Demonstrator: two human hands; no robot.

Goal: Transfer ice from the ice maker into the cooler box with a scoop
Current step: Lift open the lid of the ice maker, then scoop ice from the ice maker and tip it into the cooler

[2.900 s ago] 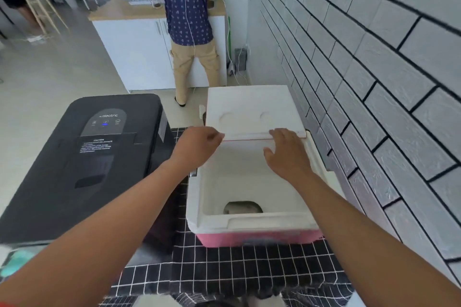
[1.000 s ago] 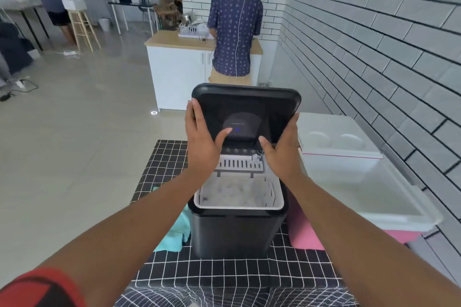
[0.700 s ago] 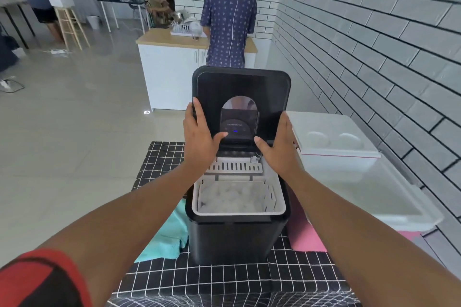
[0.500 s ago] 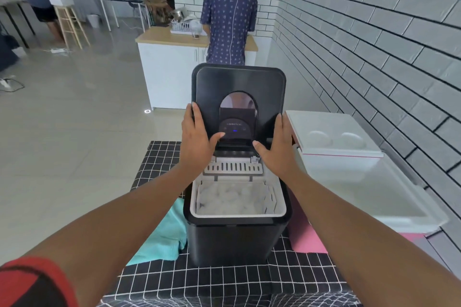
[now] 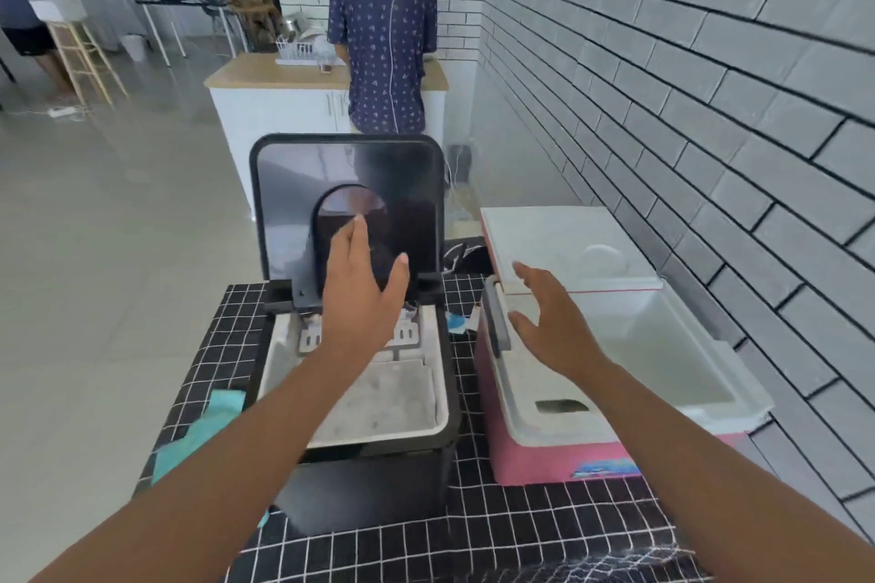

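Observation:
The black ice maker (image 5: 379,483) stands on the checked table with its lid (image 5: 284,204) tipped up and back. Its white basket (image 5: 383,402) holds ice. To its right sits the pink cooler box (image 5: 558,454), white inside, with its white lid (image 5: 558,241) hinged open toward the far side. My left hand (image 5: 364,294) hovers over the back of the ice maker's opening, fingers apart, holding nothing. My right hand (image 5: 549,322) floats over the cooler's left rim, fingers spread and empty. No scoop shows in this view.
A teal cloth (image 5: 199,426) lies left of the ice maker on the black checked tablecloth (image 5: 521,535). The white brick wall (image 5: 710,133) runs close along the right. A person (image 5: 383,28) stands with their back turned at a white counter (image 5: 284,109) beyond the table.
Both hands have let go of the ice maker's lid, which now stands fully open. My right hand has moved right, over the cooler box; my left hand has shifted toward the middle.

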